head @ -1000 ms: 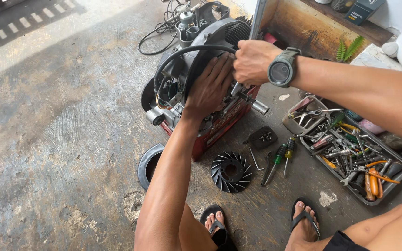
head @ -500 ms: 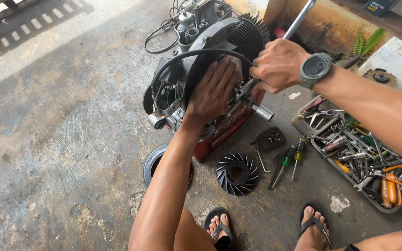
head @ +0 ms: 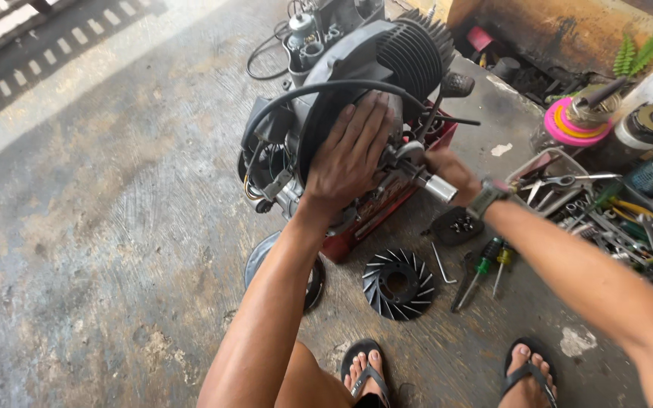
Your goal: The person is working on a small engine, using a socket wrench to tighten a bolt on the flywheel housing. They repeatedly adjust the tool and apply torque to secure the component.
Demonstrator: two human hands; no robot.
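A small black engine (head: 410, 53) with a finned cylinder stands on a red block (head: 387, 208) on the concrete floor. My left hand (head: 349, 151) lies flat against the engine's round side, fingers spread, holding nothing. My right hand (head: 451, 168), with a watch on its wrist, is closed around a chrome wrench (head: 436, 187) that sticks out of the engine's side just below my left hand. A black cable (head: 326, 89) loops over the top of the engine.
A black finned fan wheel (head: 398, 283), a round cover (head: 262, 261) and two screwdrivers (head: 481, 272) lie on the floor in front. A small black dish of bolts (head: 456, 225) sits nearby. A tray of tools (head: 614, 219) is on the right. My feet (head: 364, 370) are in flip-flops.
My right hand has swung the wrench down from above the engine to its lower right side. My left hand has stayed pressed on the engine. The view has shifted.
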